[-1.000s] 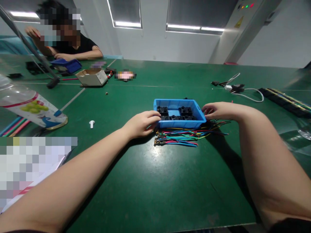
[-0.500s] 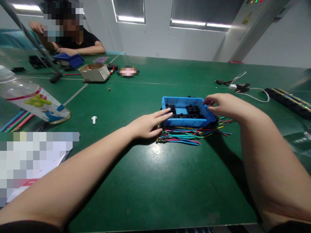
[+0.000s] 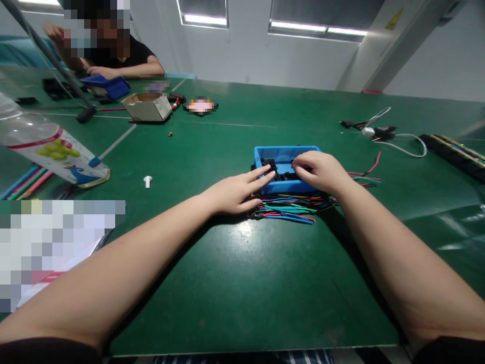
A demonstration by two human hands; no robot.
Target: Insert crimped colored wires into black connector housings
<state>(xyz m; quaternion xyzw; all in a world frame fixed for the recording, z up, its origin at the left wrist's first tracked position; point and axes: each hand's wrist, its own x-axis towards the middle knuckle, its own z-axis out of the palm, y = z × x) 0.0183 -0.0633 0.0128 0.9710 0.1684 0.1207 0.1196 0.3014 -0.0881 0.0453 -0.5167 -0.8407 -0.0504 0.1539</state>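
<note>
A blue plastic tray (image 3: pixel 287 187) stands on the green table and holds several black plastic parts (image 3: pixel 270 164). My left hand (image 3: pixel 237 193) lies open at the tray's left side, two fingers reaching over the rim onto the black parts and the thumb by the wires. Over the tray's right half, my right hand (image 3: pixel 320 169) reaches inside with curled fingers. Its fingertips are among the black parts, and what they grip, if anything, is hidden. Along the tray's front lies a bundle of coloured wires (image 3: pixel 288 208); some ends stick out to the right.
At the left are a tilted plastic bottle (image 3: pixel 62 151), a white earbud (image 3: pixel 147 181) and papers (image 3: pixel 76 242). Farther back stand a cardboard box (image 3: pixel 148 107) and a dark blue bin (image 3: pixel 108 87), near a seated person (image 3: pixel 132 58). A white cable (image 3: pixel 409 144) lies at the right.
My right hand has moved left from the tray's right edge to inside it, fingers now curled over the black parts. My left hand stays nearly in place.
</note>
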